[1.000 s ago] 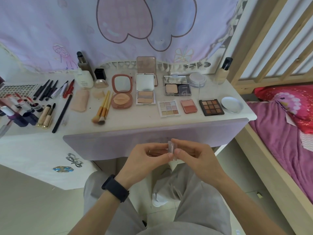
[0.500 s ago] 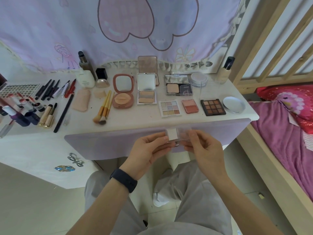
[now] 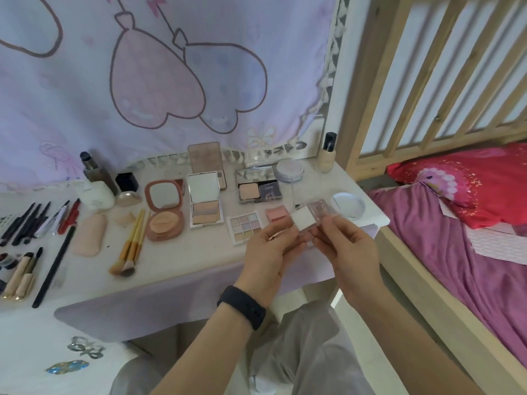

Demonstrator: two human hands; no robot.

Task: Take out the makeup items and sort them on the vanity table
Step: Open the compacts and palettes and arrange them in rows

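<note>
Brushes [image 3: 130, 246] lie sorted on the left of the bench [image 3: 176, 260]; my left hand [image 3: 271, 252] pinches the left end of the small clear compact [image 3: 309, 217], and my right hand [image 3: 346, 246] pinches its right end. A second ago I held it edge-on over my lap. Now it has risen over the bench's near right part, white panel up, beside the pastel palette [image 3: 245, 227], so I judge it goes among the palettes next.

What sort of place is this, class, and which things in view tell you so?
Probably a bedroom: a vanity table laid with makeup brushes and compacts stands beside a pink-covered bed.
</note>
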